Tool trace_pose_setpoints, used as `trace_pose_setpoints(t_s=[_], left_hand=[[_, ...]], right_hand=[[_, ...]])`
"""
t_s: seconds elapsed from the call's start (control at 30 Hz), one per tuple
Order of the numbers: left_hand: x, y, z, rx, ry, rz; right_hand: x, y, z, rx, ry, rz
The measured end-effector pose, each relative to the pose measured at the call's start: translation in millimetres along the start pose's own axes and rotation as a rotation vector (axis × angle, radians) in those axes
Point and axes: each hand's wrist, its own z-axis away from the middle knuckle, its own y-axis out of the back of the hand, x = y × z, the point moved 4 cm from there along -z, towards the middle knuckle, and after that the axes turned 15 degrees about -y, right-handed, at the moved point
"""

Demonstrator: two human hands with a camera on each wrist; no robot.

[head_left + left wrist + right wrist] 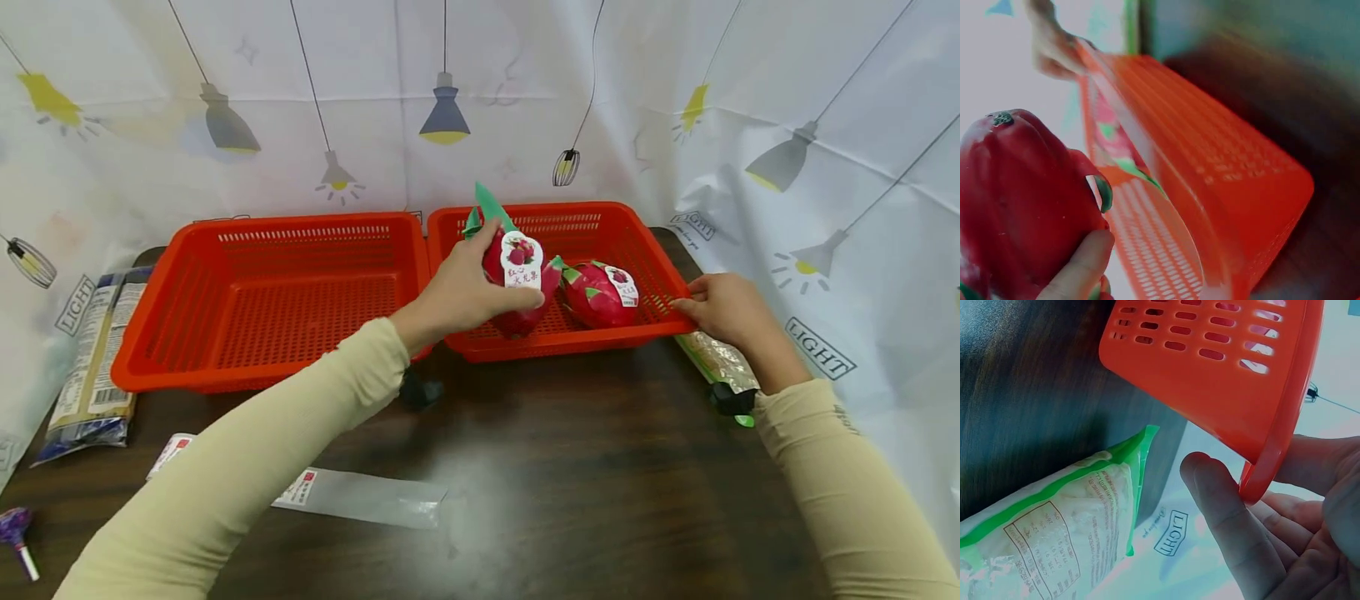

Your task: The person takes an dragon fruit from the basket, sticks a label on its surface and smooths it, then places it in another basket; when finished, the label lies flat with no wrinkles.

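My left hand (465,287) grips a red dragon fruit (512,321) with green tips and a white label, held above the left part of the right-hand red basket (555,340). In the left wrist view the fruit (1016,200) fills the left side, the thumb pressed along it. Another labelled dragon fruit (596,302) lies inside that basket. At the basket's right end, my right hand (731,308) pinches the rim. The right wrist view shows its thumb and fingers on either side of the rim (1272,450).
A second red basket (270,312) stands to the left. Beyond it lies a plastic packet (105,358). A green-edged bag (1066,531) sits beside the right basket. On the dark table (570,483) are a clear sleeve (375,497) and a lollipop (17,533). A printed curtain (510,117) hangs behind.
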Motion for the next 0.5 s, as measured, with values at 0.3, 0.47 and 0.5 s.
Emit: trace_pose_setpoints(t_s=[0.3, 0.47, 0.5], left_hand=[[-9.0, -17.5, -71.7, -0.201, 0.240, -0.108], [-9.7, -23.7, -98.5, -0.364, 0.300, -0.257], [-11.4, -26.1, -101.9, -0.396, 0.304, -0.297]], right_hand=[[0, 2, 1.5, -0.050, -0.019, 0.043], [0, 1, 0.4, -0.043, -0.012, 0.049], [0, 1, 0.5, -0.042, -0.010, 0.050]])
